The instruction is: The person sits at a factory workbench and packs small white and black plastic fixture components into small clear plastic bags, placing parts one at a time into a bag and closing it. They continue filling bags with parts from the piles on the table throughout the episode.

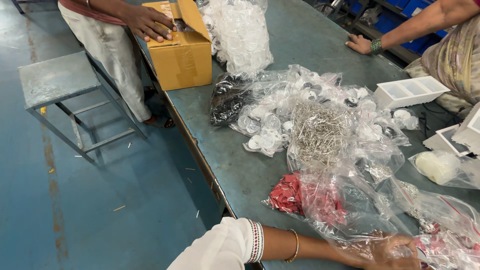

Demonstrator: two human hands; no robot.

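Observation:
My left hand [387, 251] reaches in from the bottom edge, in a white sleeve with a patterned cuff and a thin gold bangle. It lies under a clear plastic bag [350, 200] and its fingers grip the crumpled film. That bag holds small red parts [292, 192]. Just beyond it lies a bag of thin silver metal pins [320, 131] and bags of white round plastic caps [270, 125]. My right hand is out of view.
A grey-green metal table [300, 35] carries the heap. Another person's hand rests on an open yellow cardboard box [182, 57] at the far left corner. A second person's hand [359, 45] lies on the far right. White compartment trays [411, 91] sit right. A metal stool [57, 82] stands on the blue floor.

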